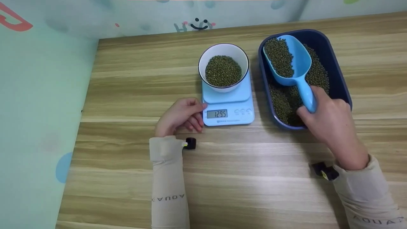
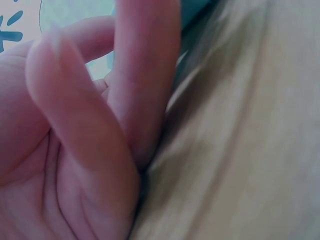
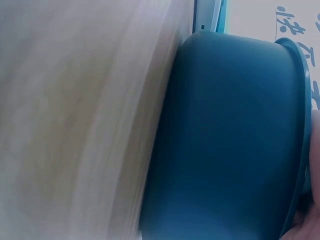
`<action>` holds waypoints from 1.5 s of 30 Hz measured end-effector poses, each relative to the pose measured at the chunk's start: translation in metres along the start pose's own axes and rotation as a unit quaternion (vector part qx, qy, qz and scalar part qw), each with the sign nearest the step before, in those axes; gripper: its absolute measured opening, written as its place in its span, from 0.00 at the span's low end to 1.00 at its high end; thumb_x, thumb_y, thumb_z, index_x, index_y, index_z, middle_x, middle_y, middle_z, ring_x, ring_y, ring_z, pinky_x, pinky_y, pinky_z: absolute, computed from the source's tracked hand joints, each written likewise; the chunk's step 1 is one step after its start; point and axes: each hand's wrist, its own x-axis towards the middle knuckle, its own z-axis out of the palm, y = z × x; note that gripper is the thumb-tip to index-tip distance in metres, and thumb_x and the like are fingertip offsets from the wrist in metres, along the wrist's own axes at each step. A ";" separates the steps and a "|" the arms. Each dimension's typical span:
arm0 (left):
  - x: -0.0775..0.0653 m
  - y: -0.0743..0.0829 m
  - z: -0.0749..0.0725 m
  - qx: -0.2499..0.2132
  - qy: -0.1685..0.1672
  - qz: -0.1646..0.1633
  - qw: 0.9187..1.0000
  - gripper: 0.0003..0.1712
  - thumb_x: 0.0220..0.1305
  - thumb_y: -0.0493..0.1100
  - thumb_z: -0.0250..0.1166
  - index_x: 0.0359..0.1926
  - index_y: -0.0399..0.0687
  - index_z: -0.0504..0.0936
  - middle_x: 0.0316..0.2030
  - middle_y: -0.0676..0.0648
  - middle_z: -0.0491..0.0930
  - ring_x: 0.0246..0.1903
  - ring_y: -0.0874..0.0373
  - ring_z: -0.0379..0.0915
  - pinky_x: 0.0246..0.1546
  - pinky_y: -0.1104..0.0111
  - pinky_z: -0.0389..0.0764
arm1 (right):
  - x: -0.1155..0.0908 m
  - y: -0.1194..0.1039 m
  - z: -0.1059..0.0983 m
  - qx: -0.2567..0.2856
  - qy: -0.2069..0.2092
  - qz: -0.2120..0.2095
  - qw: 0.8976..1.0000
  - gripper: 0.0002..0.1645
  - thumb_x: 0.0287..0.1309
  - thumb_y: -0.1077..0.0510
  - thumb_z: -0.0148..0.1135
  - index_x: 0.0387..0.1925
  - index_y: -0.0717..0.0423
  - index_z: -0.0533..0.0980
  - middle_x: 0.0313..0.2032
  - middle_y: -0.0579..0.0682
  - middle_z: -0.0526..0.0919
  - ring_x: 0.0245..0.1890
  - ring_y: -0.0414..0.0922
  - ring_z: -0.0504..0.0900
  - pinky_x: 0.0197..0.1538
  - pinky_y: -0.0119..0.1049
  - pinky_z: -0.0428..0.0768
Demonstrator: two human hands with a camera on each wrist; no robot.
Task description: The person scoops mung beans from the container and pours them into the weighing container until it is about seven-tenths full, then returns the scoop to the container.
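My right hand grips the handle of a light-blue scoop, its bowl partly filled with small green-brown mung beans. The scoop sits within the outline of a dark-blue tub, over more mung beans. In the right wrist view the tub's side fills the middle, with part of the hand at the right edge. My left hand rests beside a light-blue kitchen scale, thumb at its left edge and fingers loosely bent. A white dark-rimmed bowl of mung beans stands on the scale, which reads 129.5.
Everything stands on a wood-grain table. A pale patterned curtain or wall covering borders its back and left side. Small black devices are worn at both wrists, by the beige sleeves.
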 end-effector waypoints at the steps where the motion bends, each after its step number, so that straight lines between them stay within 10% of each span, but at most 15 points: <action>1: 0.000 0.000 0.000 0.000 -0.001 0.000 1.000 0.19 0.62 0.51 0.56 0.34 0.36 0.71 0.24 0.37 0.78 0.19 0.50 0.78 0.15 0.70 0.75 | 0.000 0.000 0.000 0.000 -0.001 0.001 1.000 0.26 0.45 0.61 0.55 0.50 0.66 0.69 0.19 0.58 0.72 0.12 0.51 0.65 0.15 0.40 0.62; 45: 0.017 -0.018 -0.005 -0.012 0.012 0.009 1.000 0.22 0.57 0.56 0.59 0.32 0.39 0.71 0.22 0.38 0.78 0.17 0.50 0.77 0.10 0.71 0.72 | 0.002 0.006 -0.001 0.010 0.015 0.005 1.000 0.25 0.46 0.60 0.55 0.49 0.64 0.69 0.19 0.58 0.72 0.12 0.52 0.66 0.15 0.40 0.61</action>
